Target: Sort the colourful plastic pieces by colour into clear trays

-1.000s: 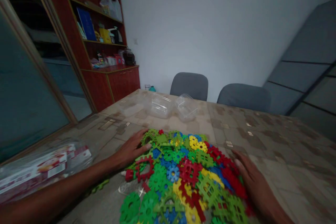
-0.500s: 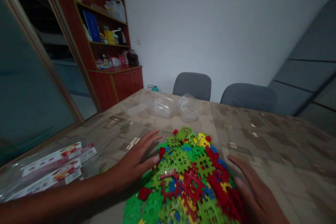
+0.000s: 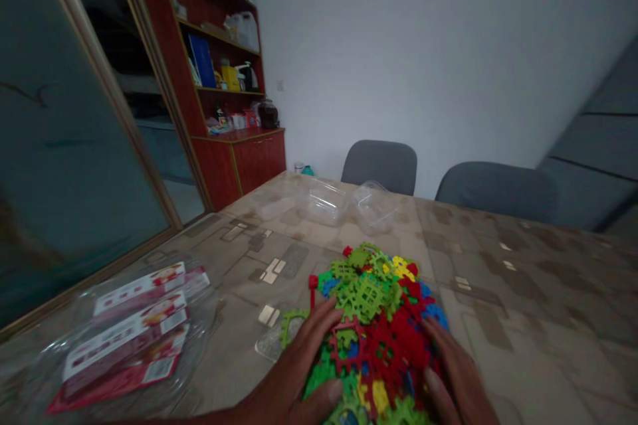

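Note:
A heap of plastic interlocking building pieces (image 3: 383, 345) in green, red, yellow and blue lies on the table in front of me. Against its left side rests my left hand (image 3: 304, 362), fingers stretched out and thumb apart. My right hand (image 3: 456, 368) touches the heap's right side, its fingers extended over red pieces. Neither hand grips a single piece. Just left of the heap are a light green piece (image 3: 292, 327) and a clear plastic object (image 3: 269, 344), partly covered by my left hand.
Clear plastic lids with printed labels (image 3: 124, 339) lie at the table's left. Transparent plastic containers (image 3: 323, 202) stand at the far side. Beyond the patterned tablecloth (image 3: 523, 319) are two grey chairs (image 3: 381, 163), and a red-brown cabinet (image 3: 259, 163) stands back left.
Both hands have come closer together and now press against the heap's sides, lower down. My left hand moved right and nearer to me. The view has shifted left.

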`<state>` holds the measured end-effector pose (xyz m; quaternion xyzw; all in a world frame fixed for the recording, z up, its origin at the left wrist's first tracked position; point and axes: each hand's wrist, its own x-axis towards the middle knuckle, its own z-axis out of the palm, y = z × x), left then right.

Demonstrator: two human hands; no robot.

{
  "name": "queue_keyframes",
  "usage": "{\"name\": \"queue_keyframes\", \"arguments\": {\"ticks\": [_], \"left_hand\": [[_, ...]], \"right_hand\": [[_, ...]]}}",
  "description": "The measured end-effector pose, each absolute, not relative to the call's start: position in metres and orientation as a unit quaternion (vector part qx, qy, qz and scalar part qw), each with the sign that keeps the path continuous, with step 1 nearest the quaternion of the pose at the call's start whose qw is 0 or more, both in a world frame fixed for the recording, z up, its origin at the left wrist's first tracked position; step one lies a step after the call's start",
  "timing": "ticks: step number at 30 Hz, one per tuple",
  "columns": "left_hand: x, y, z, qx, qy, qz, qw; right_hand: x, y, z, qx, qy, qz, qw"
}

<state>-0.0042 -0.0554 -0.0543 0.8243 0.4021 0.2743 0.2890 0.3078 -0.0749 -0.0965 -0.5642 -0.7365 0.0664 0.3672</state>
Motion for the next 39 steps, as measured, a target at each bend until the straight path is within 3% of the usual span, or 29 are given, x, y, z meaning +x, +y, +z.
{"name": "queue_keyframes", "arguments": {"ticks": [6,12,19,28,36,39], "left_hand": [[0.025,0.002,-0.035,0.802,0.44,0.343,0.214],[0.062,0.087,-0.028,0.825,0.442,0.259,0.239],[0.055,0.074,-0.03,0.871,0.317,0.248,0.28],[0.075,0.113,-0.046,0.86,0.341,0.268,0.267],[0.099,0.084,-0.037,0.85,0.28,0.278,0.349],[0.085,0.088,-0.029,0.85,0.3,0.292,0.318]], "right_hand": [[0.311,-0.006,-0.055,-0.607,-0.69,0.125,0.375],[0.297,0.079,-0.043,-0.551,-0.756,0.172,0.308],[0.299,0.029,-0.037,-0.487,-0.795,0.223,0.286],[0.319,0.066,-0.041,-0.542,-0.726,0.273,0.323],[0.33,0.023,-0.037,-0.518,-0.677,0.392,0.346],[0.34,0.008,-0.038,-0.556,-0.63,0.392,0.373]]}}
